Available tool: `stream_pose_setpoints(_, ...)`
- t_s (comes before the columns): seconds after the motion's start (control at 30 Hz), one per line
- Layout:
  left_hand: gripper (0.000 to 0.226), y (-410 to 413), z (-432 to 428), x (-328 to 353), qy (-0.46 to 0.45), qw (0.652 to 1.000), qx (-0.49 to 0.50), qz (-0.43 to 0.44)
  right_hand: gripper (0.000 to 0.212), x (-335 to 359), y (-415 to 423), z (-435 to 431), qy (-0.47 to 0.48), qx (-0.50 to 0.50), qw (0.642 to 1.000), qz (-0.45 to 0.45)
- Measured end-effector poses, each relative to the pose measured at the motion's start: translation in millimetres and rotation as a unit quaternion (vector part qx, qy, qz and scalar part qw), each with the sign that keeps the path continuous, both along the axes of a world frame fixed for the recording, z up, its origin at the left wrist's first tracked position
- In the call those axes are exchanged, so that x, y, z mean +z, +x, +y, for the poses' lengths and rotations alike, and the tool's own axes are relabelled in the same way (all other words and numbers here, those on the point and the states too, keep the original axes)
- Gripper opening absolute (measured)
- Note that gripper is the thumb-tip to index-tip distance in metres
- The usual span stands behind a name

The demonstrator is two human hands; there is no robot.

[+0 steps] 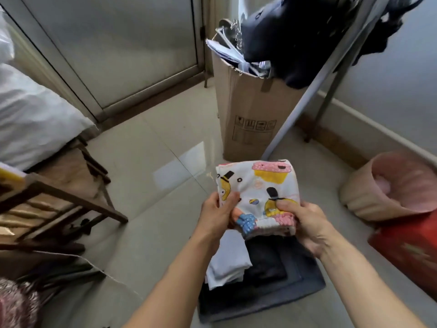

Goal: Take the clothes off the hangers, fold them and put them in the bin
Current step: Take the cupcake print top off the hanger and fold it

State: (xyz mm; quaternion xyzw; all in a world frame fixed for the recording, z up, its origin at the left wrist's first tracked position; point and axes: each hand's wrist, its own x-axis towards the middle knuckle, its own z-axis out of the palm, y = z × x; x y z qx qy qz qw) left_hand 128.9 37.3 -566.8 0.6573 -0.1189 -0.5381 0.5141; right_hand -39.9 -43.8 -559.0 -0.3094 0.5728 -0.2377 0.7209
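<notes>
Head view: both hands are clamped on one folded printed garment (257, 185), a white cloth with cartoon cupcakes. The left hand (216, 215) pinches its near left edge with the thumb on top. The right hand (307, 224) grips the near right corner the same way. The cloth is held in the air, flat and squared, above a stack on the floor.

That stack is a white folded piece (227, 263) beside a dark folded piece (267, 266). Both lie on a dark grey bin (307, 287); I take it for the bin, though its walls are too low or blurred to be sure.

Folding of this garment looks finished, so the step in hand is the placing. The next move calls for lowering it level onto the stack and letting go with both hands together, so the fold does not spring open.

At least one dark garment (283, 43) hangs on the rack (305, 95) behind, so the task is only partly done. A tall cardboard box (246, 110) just beside the rack holds spare hangers (227, 43).

There is open floor (153, 162) to the left and ahead. A wooden chair (71, 197) stands well apart on the left. A pink basket (387, 185) and a red box (406, 247) sit near on the right, close to the bin's edge, so the right arm has less room.
</notes>
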Motion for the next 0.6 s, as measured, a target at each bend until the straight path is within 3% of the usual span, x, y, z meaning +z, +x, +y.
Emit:
stream_pose_setpoints(0.1, 0.010, -6.9, -5.2, -58.1, 0.045, 0.998, -0.045, 0.005, 0.017, -60.8, -8.7, -1.1, 0.023, -0.032, 0.999, 0.017)
stream_pose_setpoints(0.33, 0.019, -37.8, -9.1, -177.1, 0.123, 0.989, -0.077, 0.000, 0.031, -189.9, -39.9, 2.7, 0.040, -0.018, 0.998, 0.055)
stream_pose_setpoints(0.47, 0.031, -63.4, -13.0, -240.2, 0.175, 0.980, -0.085, -0.052, 0.035, -256.3, -60.3, 7.7, 0.042, -0.077, 0.991, 0.104)
stream_pose_setpoints(0.6, 0.018, -88.6, -21.9, -299.9, 0.205, 0.966, -0.105, -0.116, 0.031, -312.9, -76.8, 8.4, 0.055, -0.118, 0.985, 0.116)
